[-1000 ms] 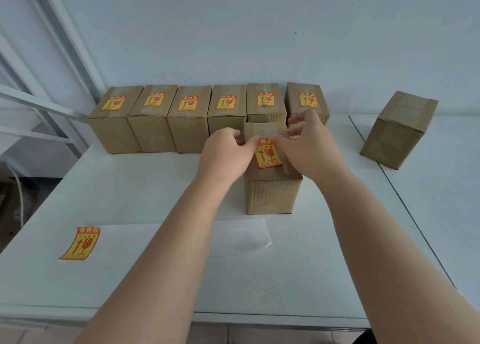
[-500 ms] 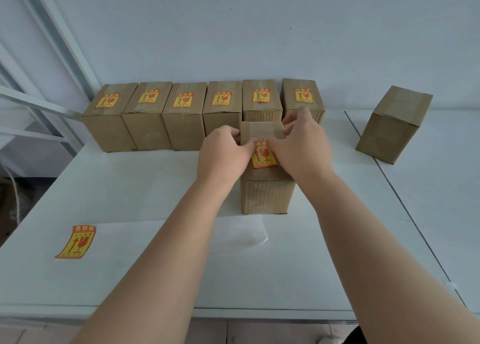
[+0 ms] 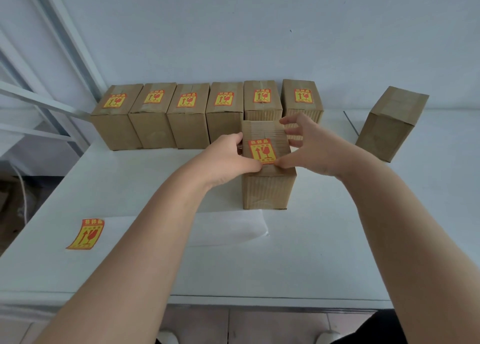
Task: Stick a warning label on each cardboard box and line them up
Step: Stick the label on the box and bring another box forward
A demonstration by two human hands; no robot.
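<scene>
Cardboard box (image 3: pixel 267 187), likely light and stiff, stands on the worktop (image 3: pixel 311 252) before the labelled row (image 3: pixel 207 110). My left grip (image 3: pixel 226 156) clasps its side. My right grip (image 3: pixel 309 146), fingers spread, thumbs the warning label (image 3: pixel 261 150) flat. I would lift by the side walls.

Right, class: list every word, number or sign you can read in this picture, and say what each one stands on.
Label on the front box: red upward arrow and goblet signs; characters too blurred to read.
Back-row labels: same design, characters too small to read.
Loose label on the table: same signs, characters blurred.
Unlabelled box at right: no text shows.
Nothing can be quoted.
</scene>
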